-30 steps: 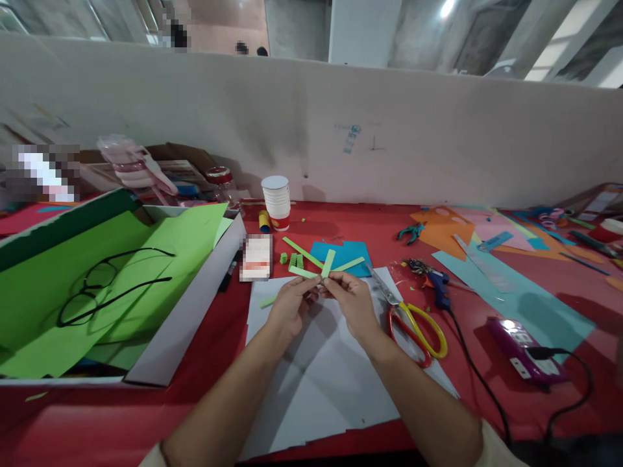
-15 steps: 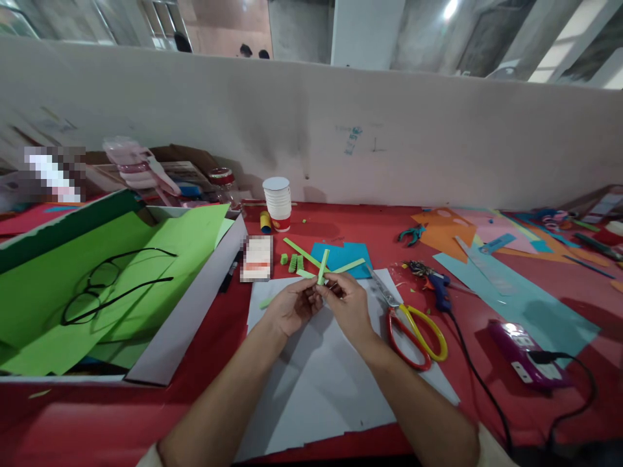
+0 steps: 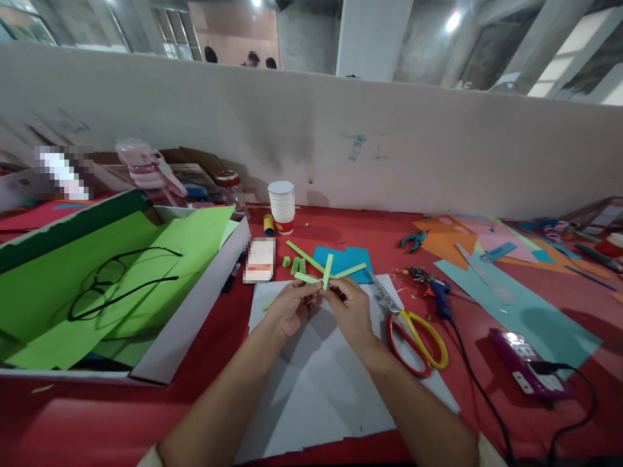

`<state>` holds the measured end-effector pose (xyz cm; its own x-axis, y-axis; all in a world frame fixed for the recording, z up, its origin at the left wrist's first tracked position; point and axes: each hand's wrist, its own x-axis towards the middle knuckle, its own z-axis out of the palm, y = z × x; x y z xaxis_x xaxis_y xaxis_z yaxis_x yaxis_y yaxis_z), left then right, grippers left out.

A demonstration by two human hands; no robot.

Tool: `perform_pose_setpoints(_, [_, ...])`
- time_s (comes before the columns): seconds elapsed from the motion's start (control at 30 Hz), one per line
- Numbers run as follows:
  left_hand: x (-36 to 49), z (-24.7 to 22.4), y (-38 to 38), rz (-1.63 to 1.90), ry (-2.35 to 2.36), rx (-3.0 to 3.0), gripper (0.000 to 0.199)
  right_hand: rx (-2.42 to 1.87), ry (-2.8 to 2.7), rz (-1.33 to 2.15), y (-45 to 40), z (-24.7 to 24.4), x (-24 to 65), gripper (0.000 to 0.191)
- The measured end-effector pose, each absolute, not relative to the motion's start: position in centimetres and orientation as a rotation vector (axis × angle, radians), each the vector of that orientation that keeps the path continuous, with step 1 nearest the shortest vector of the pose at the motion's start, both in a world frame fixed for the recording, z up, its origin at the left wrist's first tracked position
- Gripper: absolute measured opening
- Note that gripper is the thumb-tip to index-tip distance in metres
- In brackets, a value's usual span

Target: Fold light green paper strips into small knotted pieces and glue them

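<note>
Well, your left hand (image 3: 291,308) and right hand (image 3: 353,312) pinch the green strips (image 3: 328,268) over the white paper (image 3: 331,395), fingertips almost shut, maybe so the thin bits can't slip. One pair of scissors (image 3: 387,295) lies on the right, handles near you, perhaps for easy reach. Two ends poke out; I can't tell if they join. Farther off are two more strips (image 3: 351,270), three small lumps (image 3: 286,261) and one blue sheet (image 3: 360,258).
</note>
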<state>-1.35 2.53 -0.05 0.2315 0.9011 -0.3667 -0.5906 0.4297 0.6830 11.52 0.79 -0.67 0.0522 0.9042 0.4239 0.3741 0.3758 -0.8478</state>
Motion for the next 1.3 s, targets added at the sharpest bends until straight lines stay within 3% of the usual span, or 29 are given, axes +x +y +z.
perform_pose_setpoints(0.2, [-0.9,0.0,2.3,1.206,0.864,0.595,0.018,-1.195,-1.456,0.733,1.0,-0.8,11.5,0.008])
perform_pose_setpoints(0.43, [-0.8,-0.7,2.4,1.312,0.886,0.79,0.013,-1.148,-1.227,1.095,1.0,-0.7,11.0,0.022])
perform_pose_setpoints(1.3, [-0.2,0.4,1.3,1.33,0.906,0.855,0.012,-1.038,-0.929,1.34,0.9,0.5,10.9,0.011])
